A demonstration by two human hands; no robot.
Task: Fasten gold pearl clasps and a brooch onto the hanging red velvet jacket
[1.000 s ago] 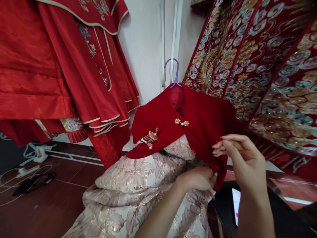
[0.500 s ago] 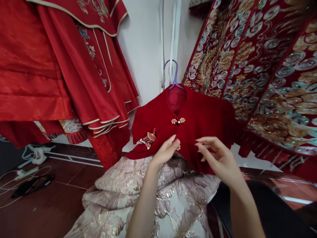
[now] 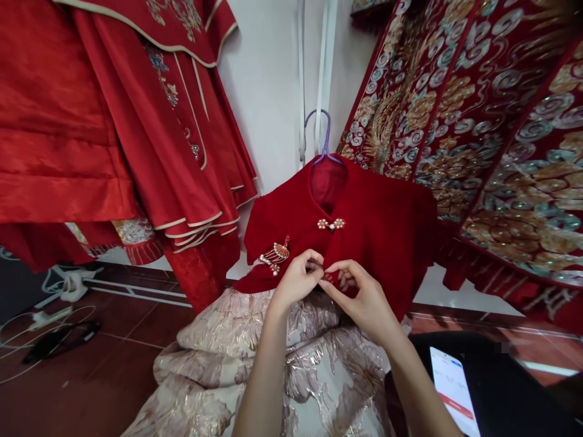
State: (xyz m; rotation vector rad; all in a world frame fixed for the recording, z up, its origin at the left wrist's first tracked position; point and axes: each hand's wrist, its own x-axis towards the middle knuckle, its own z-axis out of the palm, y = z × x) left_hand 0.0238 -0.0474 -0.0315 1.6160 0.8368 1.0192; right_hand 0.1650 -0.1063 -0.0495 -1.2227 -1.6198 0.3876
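A short red velvet cape (image 3: 378,224) hangs on a purple hanger (image 3: 324,135) over a pale floral brocade skirt (image 3: 255,346). A pearl clasp (image 3: 331,224) closes its collar, and a fan-shaped brooch (image 3: 276,254) is pinned on its left front. My left hand (image 3: 298,280) and my right hand (image 3: 359,297) meet at the cape's front opening below the clasp. Both pinch the two fabric edges together around a small fastener that my fingers mostly hide.
Red satin garments (image 3: 113,121) hang at the left. Red panels with gold and silver embroidery (image 3: 478,121) hang at the right. Cables and a power strip (image 3: 54,309) lie on the brown tiled floor. A lit phone (image 3: 453,397) rests on a dark surface at the lower right.
My hands have left the cape's right hem and come together at its front opening, fingers closing on the edges. The cape now hangs straighter and closed in front.
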